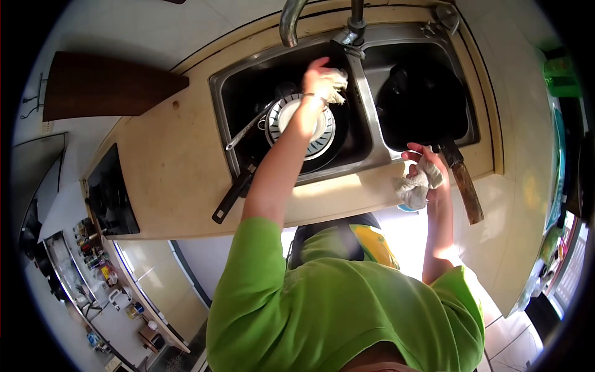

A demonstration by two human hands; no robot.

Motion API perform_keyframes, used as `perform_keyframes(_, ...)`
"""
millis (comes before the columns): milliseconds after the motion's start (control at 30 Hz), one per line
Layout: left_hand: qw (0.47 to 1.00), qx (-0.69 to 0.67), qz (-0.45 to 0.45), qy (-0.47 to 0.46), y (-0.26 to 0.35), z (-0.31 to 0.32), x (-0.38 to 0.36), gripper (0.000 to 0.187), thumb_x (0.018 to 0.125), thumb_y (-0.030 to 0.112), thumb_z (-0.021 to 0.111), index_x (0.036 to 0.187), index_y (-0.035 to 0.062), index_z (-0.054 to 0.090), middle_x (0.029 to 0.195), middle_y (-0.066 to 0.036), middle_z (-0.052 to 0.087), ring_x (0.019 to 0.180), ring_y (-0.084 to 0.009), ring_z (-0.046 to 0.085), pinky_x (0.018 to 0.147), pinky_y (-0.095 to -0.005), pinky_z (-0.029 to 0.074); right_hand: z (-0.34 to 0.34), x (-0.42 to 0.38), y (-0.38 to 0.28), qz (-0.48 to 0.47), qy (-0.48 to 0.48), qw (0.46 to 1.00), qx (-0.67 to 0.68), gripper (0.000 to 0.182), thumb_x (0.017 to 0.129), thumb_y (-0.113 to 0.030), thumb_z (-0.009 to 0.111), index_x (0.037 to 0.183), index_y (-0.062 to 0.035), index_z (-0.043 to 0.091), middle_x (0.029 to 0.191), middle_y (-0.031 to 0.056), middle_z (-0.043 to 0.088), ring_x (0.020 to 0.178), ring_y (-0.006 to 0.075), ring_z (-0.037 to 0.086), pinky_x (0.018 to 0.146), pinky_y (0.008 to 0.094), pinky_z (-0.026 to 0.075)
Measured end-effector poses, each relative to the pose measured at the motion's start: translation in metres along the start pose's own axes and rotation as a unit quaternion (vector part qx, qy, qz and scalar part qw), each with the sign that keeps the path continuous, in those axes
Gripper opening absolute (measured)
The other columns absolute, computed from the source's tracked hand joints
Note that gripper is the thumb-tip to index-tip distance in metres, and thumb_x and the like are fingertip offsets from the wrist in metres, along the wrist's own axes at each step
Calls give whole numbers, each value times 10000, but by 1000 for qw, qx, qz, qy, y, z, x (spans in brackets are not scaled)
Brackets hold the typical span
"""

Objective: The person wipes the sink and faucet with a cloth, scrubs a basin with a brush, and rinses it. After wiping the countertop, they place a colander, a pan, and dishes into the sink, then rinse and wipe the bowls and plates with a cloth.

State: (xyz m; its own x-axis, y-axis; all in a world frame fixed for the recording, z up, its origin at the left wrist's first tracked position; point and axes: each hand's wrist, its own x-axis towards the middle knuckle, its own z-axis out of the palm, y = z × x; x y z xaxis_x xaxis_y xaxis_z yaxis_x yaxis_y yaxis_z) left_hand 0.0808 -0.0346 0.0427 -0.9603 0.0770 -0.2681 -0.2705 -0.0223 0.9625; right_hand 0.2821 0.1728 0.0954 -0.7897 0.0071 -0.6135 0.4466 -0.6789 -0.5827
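My left hand (317, 80) reaches into the left basin, closed on a pale rag (338, 85) and slightly blurred. Under that wrist, a white bowl (290, 113) sits on a plate with a dark striped rim (321, 144). These rest in a dark pan whose black handle (230, 197) sticks out over the front edge of the sink. A long-handled metal utensil (246, 129) leans beside the plate. My right hand (434, 162) is at the counter's front edge, gripping a crumpled cream rag (423, 185). Close to it is the wooden handle (465, 189) of a dark wok (421, 102) in the right basin.
A curved metal faucet (290, 25) hangs over the left basin. A metal divider (372, 108) separates the basins. Beige counter (167, 180) extends left to a black cooktop (113, 192). A dark brown board-like panel (111, 87) stands at upper left. Something green (561, 77) is at far right.
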Motion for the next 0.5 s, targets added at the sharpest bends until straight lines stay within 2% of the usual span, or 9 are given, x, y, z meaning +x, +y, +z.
perform_keyframes(67,938,334,94,-14,-42,4,21,486,680,16,530,1148,67,412,925,-143,565,823,-261,554,733,-316,448,3,2,-1,3,-1,1000,-9,396,759,-269,510,1024,21,462,834,139,563,488,128,493,431,226,421)
perform_keyframes(100,839,530,121,-3,-41,6,16,501,682,65,548,1162,116,414,934,-140,566,862,-297,541,760,-338,438,3,1,-1,3,2,1000,-15,405,752,-274,514,1022,23,460,836,140,563,485,127,492,430,227,420)
perform_keyframes(133,877,473,86,-14,-46,6,22,497,677,145,573,1152,196,437,966,-119,558,989,-322,470,820,-378,402,5,1,-2,-1,-2,1000,-31,426,736,-284,522,1020,27,456,833,140,563,477,127,490,434,226,422)
perform_keyframes(267,852,517,-46,74,-71,17,33,374,685,135,554,1056,117,512,1013,-112,537,976,-275,496,805,-345,421,10,3,-6,6,2,997,-75,452,721,-298,526,1025,30,456,828,137,561,480,131,494,445,231,428)
perform_keyframes(333,822,562,77,-52,-84,7,42,330,676,121,538,1006,101,535,981,-123,549,904,-291,529,761,-336,439,12,2,-6,10,21,994,-108,451,731,-307,512,1032,26,460,828,138,559,494,130,499,444,236,428)
perform_keyframes(400,888,453,79,12,-89,16,53,180,630,73,511,777,101,611,844,-138,585,810,-296,552,676,-343,455,-4,10,2,11,13,994,-109,401,790,-298,460,1032,21,469,822,136,560,504,135,506,442,240,427)
perform_keyframes(433,838,544,39,-1,-74,20,48,127,625,86,535,714,49,619,828,-123,599,775,-260,579,685,-338,475,-6,15,6,21,8,992,-122,387,811,-298,439,1030,20,472,819,136,563,507,139,513,442,243,431)
perform_keyframes(467,781,605,118,-98,-57,16,36,151,583,70,550,714,48,619,827,-138,596,796,-260,575,717,-333,466,-8,19,7,37,-13,995,-87,386,822,-304,426,1024,21,476,819,136,567,514,148,523,446,247,438)
perform_keyframes(500,776,607,161,-67,-74,12,40,165,575,70,555,726,56,620,845,-134,593,822,-268,567,734,-328,460,-3,24,9,60,-28,996,-52,387,833,-311,412,1018,23,479,818,135,571,521,157,534,449,251,445)
